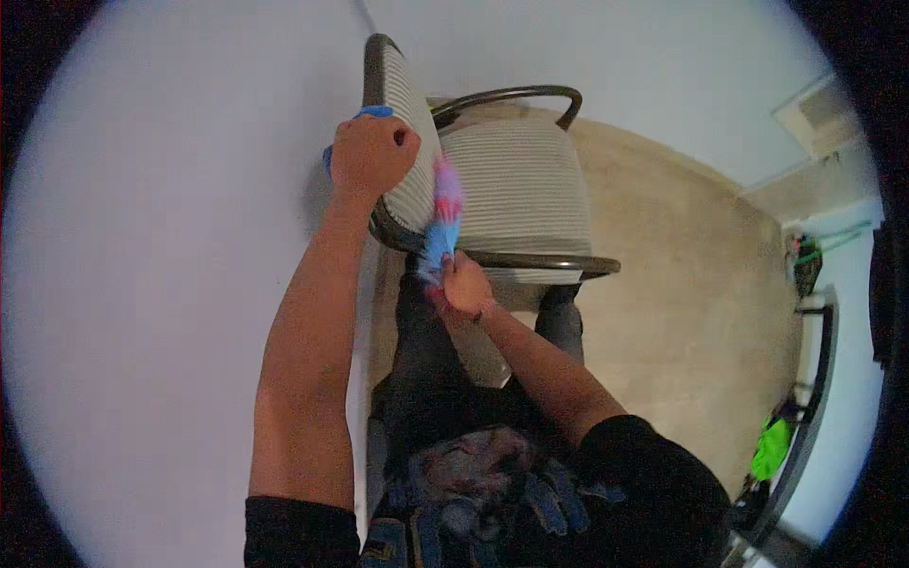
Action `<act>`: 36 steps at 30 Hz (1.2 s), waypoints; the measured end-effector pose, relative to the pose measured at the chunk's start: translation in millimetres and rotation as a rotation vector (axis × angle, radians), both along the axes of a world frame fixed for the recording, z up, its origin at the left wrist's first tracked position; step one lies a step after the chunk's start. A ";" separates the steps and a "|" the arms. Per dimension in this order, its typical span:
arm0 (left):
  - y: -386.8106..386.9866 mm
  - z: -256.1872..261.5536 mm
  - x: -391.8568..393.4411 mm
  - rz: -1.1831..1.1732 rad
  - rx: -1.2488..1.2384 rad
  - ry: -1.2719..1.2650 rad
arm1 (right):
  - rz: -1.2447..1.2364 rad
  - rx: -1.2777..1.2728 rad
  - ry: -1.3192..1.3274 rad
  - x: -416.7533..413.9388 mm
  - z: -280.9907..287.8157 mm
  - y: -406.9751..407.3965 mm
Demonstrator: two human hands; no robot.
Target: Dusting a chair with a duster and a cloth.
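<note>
An armchair with striped, light upholstery stands before me, its backrest [410,142] at the left and its seat [522,188] to the right. My left hand [373,153] is closed around a blue cloth [376,111] against the dark-edged backrest; most of the cloth is hidden by the hand. In my right hand [466,287] is a fluffy duster [446,231] in pink, red and light blue. Its blurred upper end lies along the gap between backrest and seat. The near armrest [540,261] runs just beside the right hand.
A pale wall [177,248] rises close behind the backrest. Tan floor [660,284] extends to the right. A dark rack or rail [817,376] stands along the far right, with a bright green cloth-like item [770,449] near it. The far armrest [525,92] curves above the seat.
</note>
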State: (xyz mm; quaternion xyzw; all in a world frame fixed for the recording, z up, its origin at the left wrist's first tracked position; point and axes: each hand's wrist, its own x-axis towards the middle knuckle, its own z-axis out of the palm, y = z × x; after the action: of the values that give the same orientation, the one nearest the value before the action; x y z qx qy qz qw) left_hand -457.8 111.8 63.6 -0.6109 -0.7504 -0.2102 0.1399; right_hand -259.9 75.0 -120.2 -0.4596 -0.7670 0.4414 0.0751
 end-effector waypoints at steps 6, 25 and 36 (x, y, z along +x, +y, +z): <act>4.6 4.0 4.2 0.019 0.098 -0.006 | -0.073 -0.062 0.277 12.5 1.0 -45.5; -6.0 12.3 4.5 0.057 0.018 -0.033 | -0.049 -0.097 0.094 21.4 24.8 -45.6; -5.8 11.2 8.6 0.035 0.087 -0.034 | 0.064 0.230 0.133 -39.7 78.3 72.9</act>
State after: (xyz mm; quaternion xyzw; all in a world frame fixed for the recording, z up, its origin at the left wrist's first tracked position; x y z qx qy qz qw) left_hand -449.2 106.0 74.8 -0.5872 -0.7534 -0.2506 0.1572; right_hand -299.6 147.9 -41.9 -0.3928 -0.8202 0.3823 0.1638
